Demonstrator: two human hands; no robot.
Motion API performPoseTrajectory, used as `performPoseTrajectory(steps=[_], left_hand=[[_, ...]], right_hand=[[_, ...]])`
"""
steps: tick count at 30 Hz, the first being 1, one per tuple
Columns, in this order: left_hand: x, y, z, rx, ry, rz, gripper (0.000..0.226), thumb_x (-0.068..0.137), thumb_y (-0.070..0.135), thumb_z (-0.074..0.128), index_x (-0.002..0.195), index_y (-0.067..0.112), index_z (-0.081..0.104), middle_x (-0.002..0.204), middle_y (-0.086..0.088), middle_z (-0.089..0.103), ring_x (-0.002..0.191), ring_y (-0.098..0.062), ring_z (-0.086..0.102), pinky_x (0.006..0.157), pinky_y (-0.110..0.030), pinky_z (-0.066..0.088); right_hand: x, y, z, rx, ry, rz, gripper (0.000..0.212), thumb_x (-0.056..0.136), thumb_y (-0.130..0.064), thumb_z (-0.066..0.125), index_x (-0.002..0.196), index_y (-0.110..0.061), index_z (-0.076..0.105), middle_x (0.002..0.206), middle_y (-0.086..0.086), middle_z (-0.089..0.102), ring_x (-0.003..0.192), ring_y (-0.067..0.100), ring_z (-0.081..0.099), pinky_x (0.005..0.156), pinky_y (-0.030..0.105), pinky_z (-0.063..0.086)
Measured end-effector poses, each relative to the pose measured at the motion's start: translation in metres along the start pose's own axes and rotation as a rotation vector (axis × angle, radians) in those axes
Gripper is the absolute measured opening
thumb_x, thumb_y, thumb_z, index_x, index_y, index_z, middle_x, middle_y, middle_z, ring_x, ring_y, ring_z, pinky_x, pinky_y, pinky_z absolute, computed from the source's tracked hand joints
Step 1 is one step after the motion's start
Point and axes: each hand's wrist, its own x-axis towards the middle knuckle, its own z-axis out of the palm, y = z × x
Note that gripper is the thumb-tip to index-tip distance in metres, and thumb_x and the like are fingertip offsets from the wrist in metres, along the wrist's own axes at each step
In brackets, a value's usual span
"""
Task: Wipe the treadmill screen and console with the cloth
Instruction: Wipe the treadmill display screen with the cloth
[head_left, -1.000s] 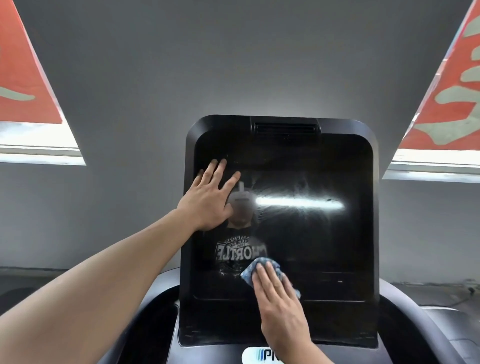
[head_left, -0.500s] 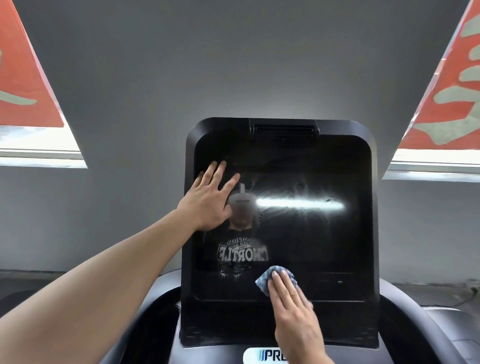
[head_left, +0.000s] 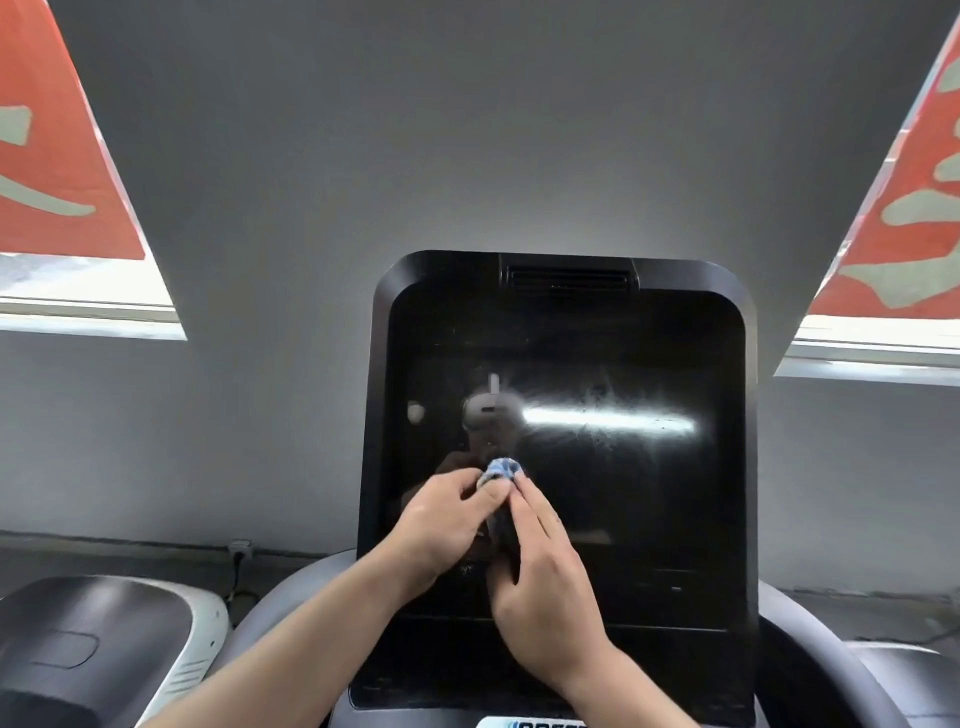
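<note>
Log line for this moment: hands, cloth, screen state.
left hand: pinches cloth | right hand: holds cloth | cloth: bunched, in front of screen | screen: smears visible under glare

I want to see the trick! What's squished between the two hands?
In the head view, a small bunched blue cloth sits between the left hand and right hand.
</note>
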Motion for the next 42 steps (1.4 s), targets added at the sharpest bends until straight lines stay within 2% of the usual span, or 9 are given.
performPoseTrajectory(steps=[3,7,11,14,18,24,33,37,42], left_hand=[[0.004,0.015,-0.006,0.037,0.110,0.043,0.027,0.092,0.043,0.063,0.093,0.019,0.076,0.093,-0.021,0.074,0.077,-0.024,0.067,0.081,-0.061,0.057],[0.016,0.047,-0.014,0.270,0.245,0.170,0.016,0.102,0.024,0.054,0.092,0.021,0.066,0.078,0.004,0.069,0.068,-0.007,0.060,0.070,-0.033,0.051],[0.050,0.081,-0.022,0.545,0.358,0.421,0.010,0.101,0.018,0.057,0.106,0.023,0.065,0.088,0.006,0.062,0.078,-0.008,0.057,0.070,-0.015,0.040],[0.089,0.093,-0.024,0.846,0.595,0.589,0.021,0.099,0.016,0.059,0.119,0.019,0.066,0.109,-0.004,0.049,0.098,-0.025,0.050,0.086,-0.031,0.044],[0.118,0.094,-0.011,0.800,0.764,0.510,0.031,0.096,0.003,0.060,0.126,0.009,0.053,0.116,-0.015,0.049,0.074,-0.031,0.057,0.063,-0.042,0.048],[0.135,0.045,0.004,1.243,0.471,0.917,0.048,0.095,0.004,0.059,0.144,0.004,0.057,0.148,-0.012,0.057,0.135,-0.040,0.047,0.115,-0.050,0.042],[0.136,0.027,-0.002,1.243,0.493,0.958,0.050,0.100,0.008,0.049,0.150,0.008,0.053,0.157,-0.011,0.051,0.150,-0.031,0.041,0.122,-0.046,0.035],[0.140,0.035,-0.028,1.079,0.714,0.763,0.052,0.099,0.004,0.050,0.151,0.005,0.051,0.157,-0.013,0.050,0.150,-0.034,0.040,0.118,-0.050,0.040],[0.133,0.024,-0.024,1.240,0.465,0.977,0.050,0.102,0.013,0.056,0.152,0.013,0.052,0.158,-0.007,0.050,0.150,-0.030,0.040,0.119,-0.048,0.039]], right_hand=[[0.019,-0.003,-0.017,0.044,-0.088,-0.061,0.075,0.091,-0.009,0.063,0.162,-0.012,0.036,0.169,-0.008,0.029,0.156,-0.004,0.016,0.127,0.028,0.024],[0.065,0.008,-0.051,0.099,0.010,-0.013,0.060,0.098,-0.040,0.055,0.154,-0.019,0.049,0.164,-0.008,0.039,0.152,-0.001,0.029,0.124,0.033,0.033],[0.121,0.039,-0.087,-0.218,0.152,-0.105,0.050,0.096,-0.019,0.063,0.144,-0.006,0.056,0.157,0.010,0.049,0.145,0.025,0.043,0.120,0.033,0.034],[0.164,0.059,-0.111,-0.487,0.165,-0.256,0.054,0.093,-0.018,0.061,0.145,-0.006,0.055,0.158,0.014,0.047,0.146,0.030,0.041,0.121,0.043,0.035],[0.200,0.082,-0.122,-0.657,0.038,-0.330,0.051,0.101,-0.031,0.044,0.146,-0.011,0.056,0.162,0.008,0.045,0.151,0.024,0.034,0.123,0.041,0.030],[0.216,0.105,-0.128,-0.727,0.176,-0.508,0.047,0.101,-0.030,0.048,0.143,-0.014,0.060,0.146,0.001,0.062,0.133,0.023,0.054,0.109,0.050,0.040],[0.210,0.138,-0.106,-0.718,0.174,-0.612,0.052,0.102,-0.030,0.057,0.152,-0.019,0.054,0.159,0.000,0.050,0.143,0.026,0.048,0.116,0.047,0.038],[0.210,0.140,-0.104,-0.685,0.187,-0.588,0.053,0.100,-0.027,0.060,0.152,-0.021,0.053,0.160,-0.002,0.049,0.146,0.025,0.045,0.119,0.046,0.035],[0.209,0.140,-0.103,-0.683,0.202,-0.602,0.052,0.099,-0.024,0.061,0.151,-0.020,0.055,0.159,-0.002,0.050,0.145,0.025,0.046,0.117,0.048,0.038]])
